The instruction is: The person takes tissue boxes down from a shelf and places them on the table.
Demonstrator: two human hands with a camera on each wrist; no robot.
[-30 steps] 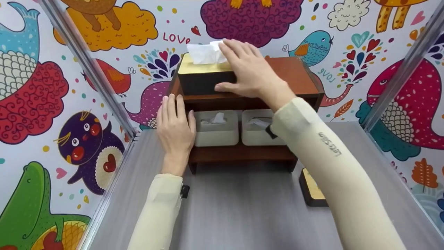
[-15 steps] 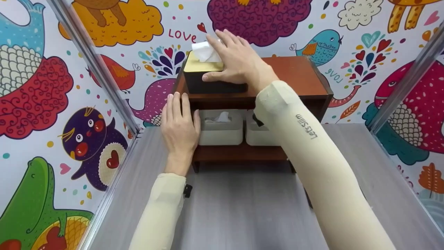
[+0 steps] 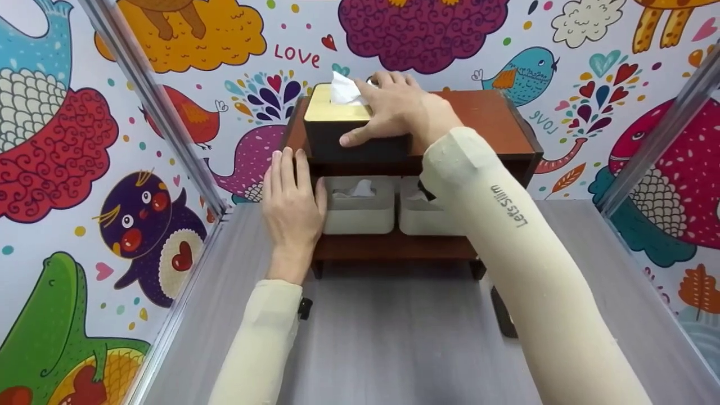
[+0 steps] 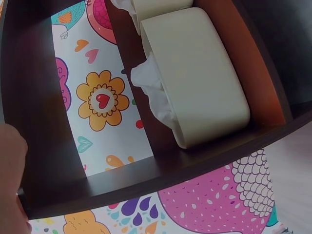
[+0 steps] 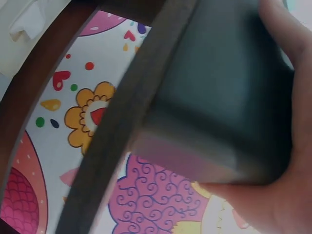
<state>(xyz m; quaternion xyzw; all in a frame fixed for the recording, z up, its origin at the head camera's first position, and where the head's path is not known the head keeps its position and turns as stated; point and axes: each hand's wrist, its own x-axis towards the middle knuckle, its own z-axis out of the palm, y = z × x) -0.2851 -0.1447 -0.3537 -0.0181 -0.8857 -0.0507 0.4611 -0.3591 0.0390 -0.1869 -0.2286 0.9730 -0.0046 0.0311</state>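
Observation:
In the head view, my right hand (image 3: 399,109) grips a black tissue box (image 3: 332,138) with a gold lid, thumb on the front face and fingers over the far side. A white tissue (image 3: 344,91) sticks up from its slot. This box sits at the left of the brown shelf's top (image 3: 478,121), its front hiding part of the shelf edge. Close in the right wrist view, the dark box (image 5: 219,83) is blurred within my grasp. My left hand (image 3: 292,216), fingers straight, rests against the shelf's left side.
Two cream tissue boxes (image 3: 360,216) stand side by side on the shelf's lower level, tissues poking out. On the grey tabletop (image 3: 388,332), another dark box (image 3: 502,315) is mostly hidden by my right forearm. Patterned walls (image 3: 422,34) and metal posts enclose the space.
The gold-lidded tissue box has shifted right and come forward over the shelf's front edge, with my right hand gripping it. My left hand stays at the shelf's side.

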